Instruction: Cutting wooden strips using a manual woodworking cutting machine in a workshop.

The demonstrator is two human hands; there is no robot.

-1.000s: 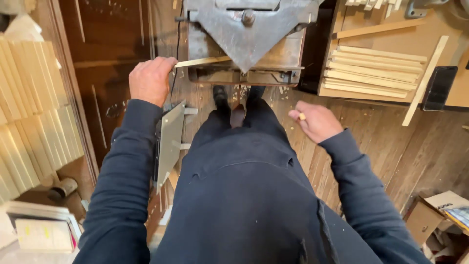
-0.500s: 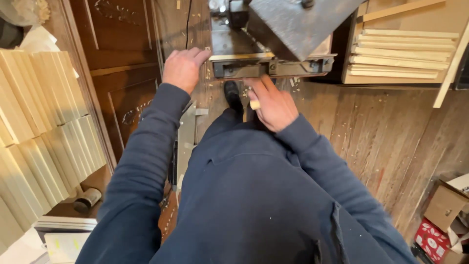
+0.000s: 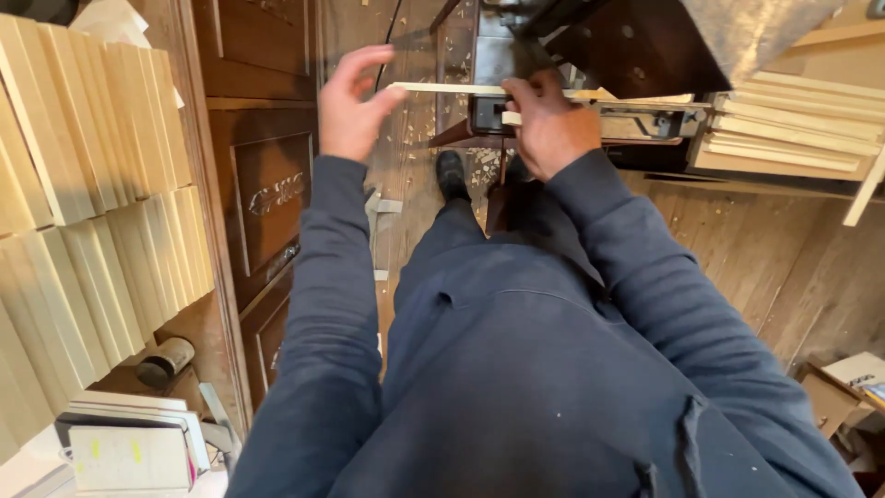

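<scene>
Looking down from the head camera: the right hand pinches a thin pale wooden strip laid across the dark metal machine at twelve o'clock. The left hand hangs open at eleven, fingertips just short of the strip's end. Stacked pale wooden slats wait at two o'clock; judging by this, work on the strip is midway.

I see one open brown cardboard box at bottom right on floor, w/ a white printed sheet on top. No screens or signs.
</scene>
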